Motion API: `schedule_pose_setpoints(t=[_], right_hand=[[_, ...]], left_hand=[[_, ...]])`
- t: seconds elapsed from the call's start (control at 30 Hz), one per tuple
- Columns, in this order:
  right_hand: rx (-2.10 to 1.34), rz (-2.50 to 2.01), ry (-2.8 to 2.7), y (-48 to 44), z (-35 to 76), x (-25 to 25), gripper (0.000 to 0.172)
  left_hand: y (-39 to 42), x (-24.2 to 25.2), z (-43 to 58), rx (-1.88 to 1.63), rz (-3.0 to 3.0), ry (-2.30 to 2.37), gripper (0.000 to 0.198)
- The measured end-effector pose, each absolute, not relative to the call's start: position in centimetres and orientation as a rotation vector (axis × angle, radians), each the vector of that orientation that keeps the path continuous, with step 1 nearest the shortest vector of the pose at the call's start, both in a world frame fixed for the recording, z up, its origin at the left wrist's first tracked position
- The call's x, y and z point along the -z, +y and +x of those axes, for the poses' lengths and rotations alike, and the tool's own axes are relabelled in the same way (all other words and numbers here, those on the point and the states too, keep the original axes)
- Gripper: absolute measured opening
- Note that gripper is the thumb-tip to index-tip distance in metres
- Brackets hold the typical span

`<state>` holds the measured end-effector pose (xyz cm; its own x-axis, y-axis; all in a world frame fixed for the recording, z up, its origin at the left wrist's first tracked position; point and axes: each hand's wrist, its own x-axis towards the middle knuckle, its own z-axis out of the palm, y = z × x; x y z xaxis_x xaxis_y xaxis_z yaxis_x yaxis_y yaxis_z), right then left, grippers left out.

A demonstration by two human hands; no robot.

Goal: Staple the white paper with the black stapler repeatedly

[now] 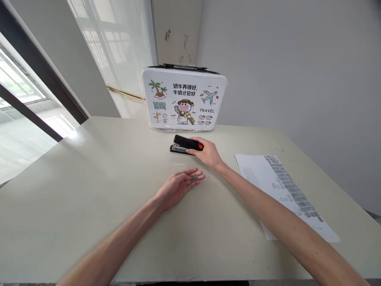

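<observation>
The bench (89, 190) runs on broadly to the left of both grips, its left edge slanting off toward a window (25, 79). Its near edge lies well this side of the grips, and its right edge lies well to the right of them. Beyond the right grip, room is cut short by a white case (184, 97).

The right grip (208, 153) is clasped around the rear end of a black stapler (183, 142), fingers over the top and thumb along the near side. The stapler's front points left, away from that grip, with a gap between its upper arm and base where metal shows. An orange part sits right at the fingers. The right forearm (268, 204) reaches in diagonally from the lower right.

The left grip (175, 188), nearer the body and to the left of the right one, is unclenched: palm turned upward, fingers stretched rightward, a small grey strip (194, 177) lying across them. The left forearm (131, 234) comes from the lower left.

The case, film-wrapped and printed with a cartoon cow, stands upright just behind the stapler. Right of the right grip lies a printed sheet (253, 169), partly covered in view by the right forearm. A grey wall (282, 67) rises farther back.
</observation>
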<state>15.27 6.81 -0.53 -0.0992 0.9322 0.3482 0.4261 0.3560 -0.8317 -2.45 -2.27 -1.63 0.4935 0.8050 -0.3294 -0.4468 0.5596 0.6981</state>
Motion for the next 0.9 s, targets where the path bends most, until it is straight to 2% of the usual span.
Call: schedule_pose_setpoints(t=[0.23,0.4,0.6,0.73,0.83,0.9], right_hand=[[-0.743,-1.161,-1.879,9.4,12.9,2.3,0.037],[-0.68,-1.111,-1.982,8.4,13.4,0.7,0.04],[-0.372,-0.947,-2.176,2.8,16.0,-1.2,0.017],[-0.269,-0.948,-2.365,0.1,17.7,-0.5,0.014],[-0.23,-0.973,-2.369,-1.0,18.3,-0.4,0.005],[-0.217,-0.975,-2.341,-1.6,18.7,-0.7,0.008]], left_hand=[[-2.3,1.8,-2.7,-0.805,0.593,0.657,0.032],[-1.9,1.9,-2.7,-0.831,0.539,0.673,0.031],[-1.6,1.7,-2.5,-0.893,0.507,0.655,0.03],[-1.6,1.4,-2.4,-0.865,0.516,0.669,0.036],[-1.5,1.3,-2.4,-0.84,0.535,0.669,0.039],[-1.5,1.4,-2.5,-0.815,0.553,0.662,0.039]])
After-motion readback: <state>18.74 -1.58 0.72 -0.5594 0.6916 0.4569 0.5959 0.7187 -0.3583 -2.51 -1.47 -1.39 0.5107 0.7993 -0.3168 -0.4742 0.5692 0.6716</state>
